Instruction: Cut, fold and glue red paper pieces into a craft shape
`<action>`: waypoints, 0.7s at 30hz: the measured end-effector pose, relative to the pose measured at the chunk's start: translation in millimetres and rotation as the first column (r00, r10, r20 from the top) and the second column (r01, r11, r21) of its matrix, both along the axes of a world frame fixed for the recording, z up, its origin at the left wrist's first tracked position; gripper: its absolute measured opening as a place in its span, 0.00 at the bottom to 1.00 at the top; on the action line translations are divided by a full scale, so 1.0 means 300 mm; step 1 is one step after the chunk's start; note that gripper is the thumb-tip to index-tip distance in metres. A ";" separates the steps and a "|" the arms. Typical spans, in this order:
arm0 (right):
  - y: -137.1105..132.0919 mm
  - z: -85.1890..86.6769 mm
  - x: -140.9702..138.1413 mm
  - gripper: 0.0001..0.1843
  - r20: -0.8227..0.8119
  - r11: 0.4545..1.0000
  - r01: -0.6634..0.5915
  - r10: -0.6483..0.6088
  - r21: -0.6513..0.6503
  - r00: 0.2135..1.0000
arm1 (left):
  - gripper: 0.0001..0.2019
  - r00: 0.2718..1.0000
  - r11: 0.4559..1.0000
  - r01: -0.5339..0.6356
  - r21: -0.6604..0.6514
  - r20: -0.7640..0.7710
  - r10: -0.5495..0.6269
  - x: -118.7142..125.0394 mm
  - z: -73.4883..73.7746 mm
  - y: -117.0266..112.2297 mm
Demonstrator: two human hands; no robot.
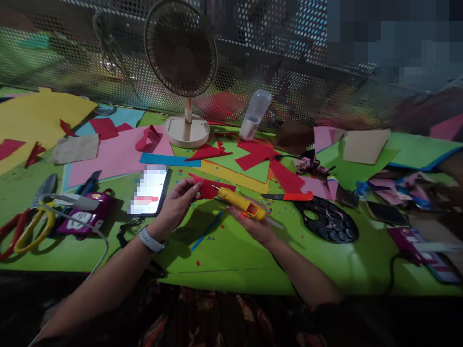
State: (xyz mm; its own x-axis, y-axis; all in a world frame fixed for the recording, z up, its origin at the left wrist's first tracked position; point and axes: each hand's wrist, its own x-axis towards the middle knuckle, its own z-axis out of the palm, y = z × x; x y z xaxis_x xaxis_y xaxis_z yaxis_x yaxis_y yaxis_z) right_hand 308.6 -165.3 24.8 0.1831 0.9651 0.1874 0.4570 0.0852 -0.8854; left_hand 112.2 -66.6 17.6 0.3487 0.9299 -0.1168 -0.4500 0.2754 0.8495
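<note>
One red paper piece (207, 189) was held above the middle of the tabletop (253, 265), pinched between thumb and fingers of the left hand (181, 196). One yellow glue gun (239, 200) was gripped in the right hand (256, 229), nozzle overlapping the paper; contact could not be told. One blue strip (208, 230) was laid nearer the near edge. One lit phone (148, 193) was placed beside the left hand, screen partly pixelated. One orange-handled cutter (298, 196) and one black palette (340, 229) were seen toward the right edge. One fan (181, 53) and one tilted bottle (256, 113) were set along the far edge. Right-hand fingers were partly hidden by the gun. Red and yellow scissor handles (24, 237), left edge, were cut off; one pair or two, unclear.
</note>
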 end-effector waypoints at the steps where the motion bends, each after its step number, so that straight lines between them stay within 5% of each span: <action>1: 0.000 -0.002 0.000 0.13 -0.002 1.000 -0.001 0.001 0.000 1.000 | 0.10 1.000 1.000 0.002 0.004 -0.003 -0.002 0.002 0.002 -0.002; 21: -0.002 -0.027 0.000 0.13 -0.117 0.999 -0.033 0.028 -0.035 0.993 | 0.13 1.000 1.000 0.001 0.004 -0.010 -0.001 0.014 0.008 -0.012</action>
State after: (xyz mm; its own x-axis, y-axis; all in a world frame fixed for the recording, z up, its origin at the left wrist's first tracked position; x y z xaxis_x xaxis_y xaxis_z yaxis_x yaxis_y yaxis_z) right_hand 308.5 -165.9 16.8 0.1720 0.9763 0.1311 0.3483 0.0642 -0.9352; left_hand 116.5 -70.2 20.1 0.3486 0.9300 -0.1166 -0.4416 0.2727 0.8548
